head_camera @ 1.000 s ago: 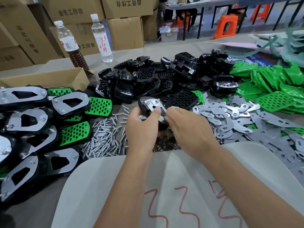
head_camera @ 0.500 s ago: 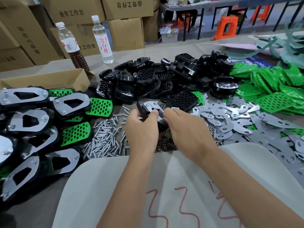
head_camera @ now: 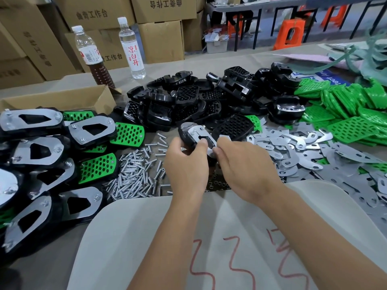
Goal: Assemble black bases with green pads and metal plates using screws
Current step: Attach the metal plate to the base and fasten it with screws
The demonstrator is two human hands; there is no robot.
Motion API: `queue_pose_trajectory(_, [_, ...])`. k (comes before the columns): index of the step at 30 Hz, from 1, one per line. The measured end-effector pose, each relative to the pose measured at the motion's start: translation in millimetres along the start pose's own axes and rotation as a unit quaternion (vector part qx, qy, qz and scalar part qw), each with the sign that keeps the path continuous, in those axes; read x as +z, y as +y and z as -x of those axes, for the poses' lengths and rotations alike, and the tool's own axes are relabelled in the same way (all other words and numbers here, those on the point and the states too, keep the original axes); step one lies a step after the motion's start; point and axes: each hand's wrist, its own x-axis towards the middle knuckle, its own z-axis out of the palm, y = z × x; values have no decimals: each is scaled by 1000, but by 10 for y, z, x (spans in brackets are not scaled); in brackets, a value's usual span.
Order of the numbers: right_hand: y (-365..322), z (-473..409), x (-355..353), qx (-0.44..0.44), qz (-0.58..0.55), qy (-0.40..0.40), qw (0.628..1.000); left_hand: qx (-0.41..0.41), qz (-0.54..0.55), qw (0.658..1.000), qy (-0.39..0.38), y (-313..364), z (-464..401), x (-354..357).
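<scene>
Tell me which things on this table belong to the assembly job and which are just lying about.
Job: black base with metal plate in left hand and right hand; screws; green pads; loose plates.
Lying about: two bottles; cardboard box.

A big gray table (head_camera: 209, 65) is holding lots of parts. Black bases (head_camera: 209, 101) are lying in a heap in the middle. Green pads (head_camera: 345, 114) are piling up on the right, with metal plates (head_camera: 314, 155) spreading out near them. Screws (head_camera: 134, 174) are lying in a small heap. Finished pieces (head_camera: 41, 155) are sitting on the left. Two bottles (head_camera: 132, 47) are standing at the back.
</scene>
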Motion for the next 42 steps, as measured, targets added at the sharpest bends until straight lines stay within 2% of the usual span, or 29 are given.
queue_pose_trajectory(3, [-13, 4, -10, -9, -27, -20, 999, -19, 19, 1000, -4, -18, -33, -23])
queue_pose_trajectory(9, [-44, 1, -1, 13, -23, 17, 999, 15, 15, 1000, 11, 9, 25, 20])
queue_pose_trajectory(19, [-58, -25, 8, 194, -21, 49, 980, 67, 12, 998, 1, -22, 141, 122])
queue_pose_trajectory(26, [-30, -39, 20, 236, -54, 46, 969, 79, 27, 996, -17, -24, 162, 146])
queue_pose_trajectory(28, [-14, -35, -1, 215, -50, 48, 974, 64, 37, 997, -15, -19, 148, 139])
queue_pose_trajectory(31, [24, -22, -51, 103, -97, 66, 988, 28, 54, 998, -9, -26, 98, 93])
queue_pose_trajectory(34, [51, 9, -70, -12, -171, 9, 985, -7, 80, 997, -20, -40, 17, 33])
queue_pose_trajectory(35, [71, 6, -56, -24, -176, -8, 984, -20, 89, 995, -34, -37, -7, 10])
queue_pose_trajectory(37, [105, -16, -30, -8, -173, 10, 985, -32, 102, 990, -88, -10, -47, -19])
queue_pose_trajectory(39, [131, -36, -24, 41, -217, 58, 973, -33, 120, 985, -122, 40, -55, -38])
queue_pose_trajectory(40, [148, -41, -29, 80, -275, 65, 956, -27, 121, 987, -106, 51, -76, -42])
queue_pose_trajectory(42, [153, -31, -47, 147, -424, 43, 893, -9, 95, 995, -42, 30, -140, -66])
